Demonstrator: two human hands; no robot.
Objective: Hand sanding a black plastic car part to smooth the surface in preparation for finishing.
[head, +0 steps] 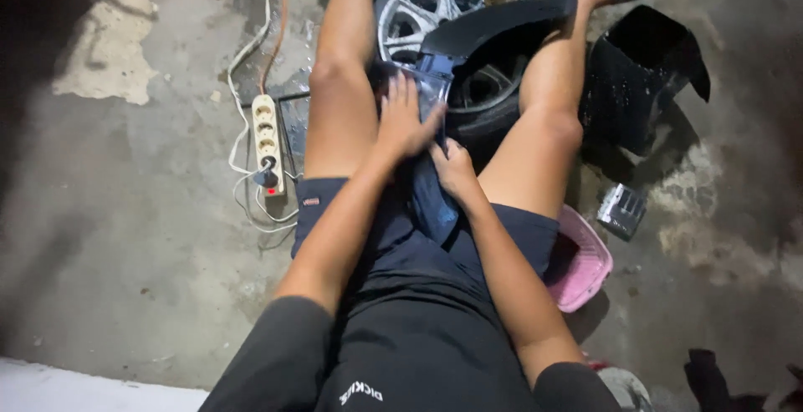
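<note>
I sit on a concrete floor with my bare legs spread around a wheel (435, 10) that has silver spokes and a black tyre. A dark blue plastic panel (433, 199) rests between my thighs and runs up toward the wheel. My left hand (404, 119) lies flat on the panel's upper part, fingers spread. My right hand (456, 169) grips the panel's edge just below it. A black curved fender piece (502, 23) lies over the wheel, against my right knee.
A cream power strip (268, 143) with white and orange cables lies left of my left leg. A pink basket (581, 266) sits by my right thigh, a small ribbed metal part (621, 209) and a black plastic cover (640, 69) beyond it.
</note>
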